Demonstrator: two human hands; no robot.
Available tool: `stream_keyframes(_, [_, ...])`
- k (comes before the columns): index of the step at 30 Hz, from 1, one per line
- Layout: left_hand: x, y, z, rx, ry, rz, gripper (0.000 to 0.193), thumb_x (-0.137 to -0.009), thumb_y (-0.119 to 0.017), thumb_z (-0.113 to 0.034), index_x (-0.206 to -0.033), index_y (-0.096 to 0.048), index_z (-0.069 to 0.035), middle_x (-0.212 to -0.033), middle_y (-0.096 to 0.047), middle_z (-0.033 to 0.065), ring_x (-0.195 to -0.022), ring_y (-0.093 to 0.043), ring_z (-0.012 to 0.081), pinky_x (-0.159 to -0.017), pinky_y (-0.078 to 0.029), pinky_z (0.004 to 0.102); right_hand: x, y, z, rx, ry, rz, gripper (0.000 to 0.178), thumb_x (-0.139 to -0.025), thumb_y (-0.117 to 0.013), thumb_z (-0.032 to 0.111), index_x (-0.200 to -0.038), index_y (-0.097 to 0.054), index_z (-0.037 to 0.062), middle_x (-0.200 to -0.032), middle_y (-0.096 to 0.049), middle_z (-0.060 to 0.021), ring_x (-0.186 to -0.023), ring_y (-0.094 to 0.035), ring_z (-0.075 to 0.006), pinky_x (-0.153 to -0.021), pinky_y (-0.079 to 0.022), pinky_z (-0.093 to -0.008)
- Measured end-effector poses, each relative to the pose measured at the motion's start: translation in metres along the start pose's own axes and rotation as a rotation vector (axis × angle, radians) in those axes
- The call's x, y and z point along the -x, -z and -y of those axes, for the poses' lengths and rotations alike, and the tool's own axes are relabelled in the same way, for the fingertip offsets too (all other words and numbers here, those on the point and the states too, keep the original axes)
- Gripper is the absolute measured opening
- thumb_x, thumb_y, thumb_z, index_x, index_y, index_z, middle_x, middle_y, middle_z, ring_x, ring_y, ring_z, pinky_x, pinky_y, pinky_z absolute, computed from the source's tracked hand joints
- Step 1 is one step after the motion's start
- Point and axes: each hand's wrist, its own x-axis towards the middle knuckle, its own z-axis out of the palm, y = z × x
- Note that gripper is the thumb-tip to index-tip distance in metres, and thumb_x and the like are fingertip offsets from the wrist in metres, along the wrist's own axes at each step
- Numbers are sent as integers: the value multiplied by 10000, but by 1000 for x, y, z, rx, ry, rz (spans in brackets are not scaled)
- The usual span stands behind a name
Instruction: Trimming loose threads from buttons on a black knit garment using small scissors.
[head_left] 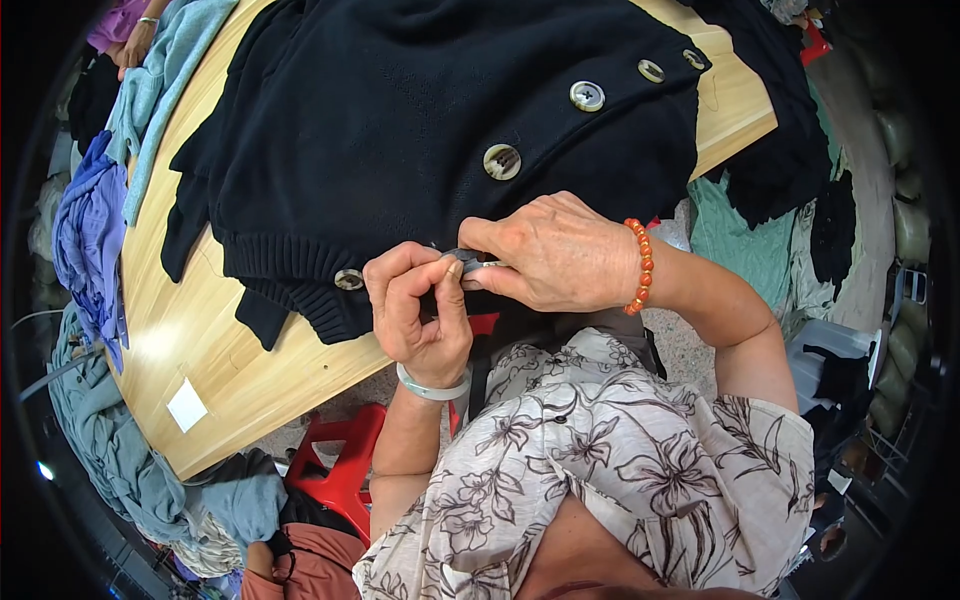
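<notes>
Both my hands meet at the near edge of a black knitted cardigan (380, 140), which lies spread on the table. A small dark grey piece (465, 259) with a pale metallic-looking edge sits between their fingertips; its kind is too small to make out. My left hand (425, 315) pinches it between thumb and fingers. From the other side my right hand (555, 255) grips it with thumb and curled forefinger. Large mottled buttons run along the cardigan's front band, one button (502, 161) just beyond my hands. Another button (349, 279) is beside the ribbed hem, left of my left hand.
The wooden table (260, 385) has a white paper square (187, 405) near its corner. Blue and purple garments (90, 220) hang over the left side. A red stool (340, 465) stands below. Another person's hand (135, 48) appears at upper left. Green cloth (740, 240) lies at right.
</notes>
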Motion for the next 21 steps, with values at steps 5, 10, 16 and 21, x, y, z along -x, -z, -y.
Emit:
stream_keyframes(5, [1, 1, 4, -2, 2, 21, 162, -832, -758, 61, -953, -680, -14, -964, -650, 114, -853, -608, 228, -732, -495, 324, -5, 1, -8, -31, 33, 52, 250, -975, -631, 301, -947, -589, 57, -634, -612, -145, -644, -656, -372, -599, -496, -463])
stream_keyframes(10, [0, 0, -2, 14, 18, 22, 162, -828, -756, 65, -945, -676, -14, -965, -651, 116, -844, -607, 236, -732, -494, 330, -4, -8, -11, -20, 37, -14, 246, -973, -622, 285, -890, -614, 54, -650, -631, -157, -670, -672, -370, -615, -514, -471])
stream_keyframes(16, [-7, 33, -34, 404, 96, 436, 222, -700, -874, -31, -779, -669, -64, -863, -665, 85, -788, -610, 241, -689, -462, 342, 13, -5, -11, -80, 38, 29, 300, -938, -672, 319, -1039, -626, 40, -743, -687, -173, -751, -688, -396, -666, -528, -486])
stream_keyframes(21, [-16, 36, -40, 134, 33, 546, 330, -694, -908, -141, -699, -587, -67, -863, -643, 75, -793, -593, 242, -678, -446, 358, 44, 0, -23, -126, -44, 11, 302, -929, -691, 325, -1013, -632, 41, -666, -649, -124, -669, -663, -365, -602, -491, -455])
